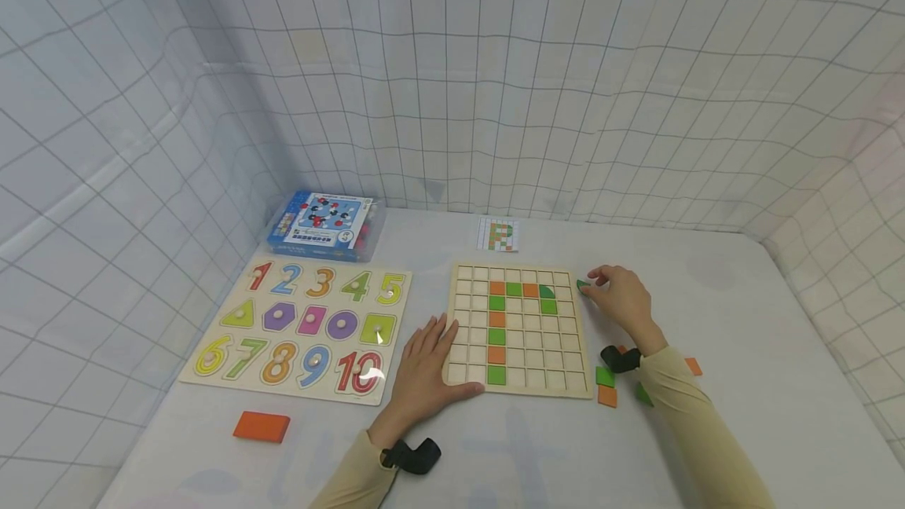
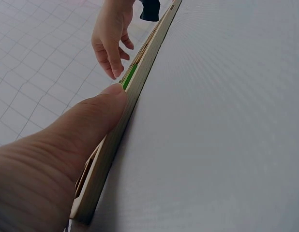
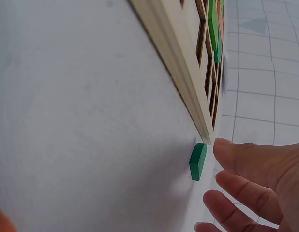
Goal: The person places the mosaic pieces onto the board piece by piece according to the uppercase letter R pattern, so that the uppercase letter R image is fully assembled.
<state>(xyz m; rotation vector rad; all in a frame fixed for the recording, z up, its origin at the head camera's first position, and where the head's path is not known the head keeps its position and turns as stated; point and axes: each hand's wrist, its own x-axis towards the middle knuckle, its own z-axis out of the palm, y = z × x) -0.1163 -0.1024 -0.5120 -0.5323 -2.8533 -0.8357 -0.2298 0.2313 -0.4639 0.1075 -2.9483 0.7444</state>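
A square wooden grid board lies on the table with orange and green square tiles in its cells and a dark green rounded tile at the upper right of the pattern. Spread out at the board's lower left corner, my left hand rests with its thumb on the front edge and its fingers along the left edge. Beyond the board's right side, my right hand is close to another dark green tile lying on the table. In the right wrist view its fingers are apart, gripping nothing.
Loose green tiles and orange tiles lie by the right forearm. A pattern card sits behind the board. To the left are a number puzzle, a blue boxed set and an orange block.
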